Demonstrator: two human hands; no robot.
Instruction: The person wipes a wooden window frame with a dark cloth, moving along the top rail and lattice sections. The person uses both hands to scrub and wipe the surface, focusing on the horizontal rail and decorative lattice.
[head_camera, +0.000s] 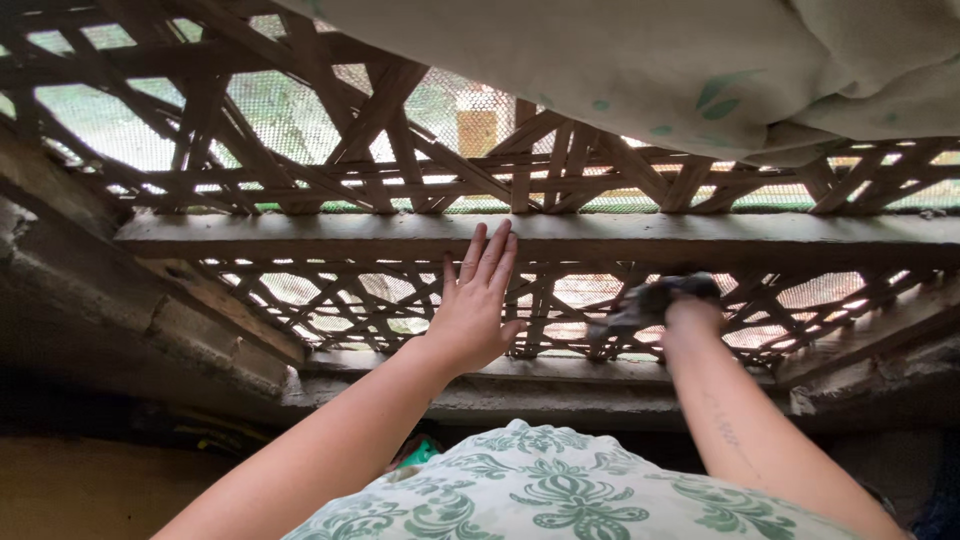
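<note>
Your left hand (478, 300) lies flat, fingers spread, against the wooden lattice (400, 300) below the rail (300, 235). Your right hand (690, 312) grips a dark cloth (645, 300) — blurred, apparently mid-wipe on the slats. The wiping looks under way — next, keep the cloth pressed into the crossings.
</note>
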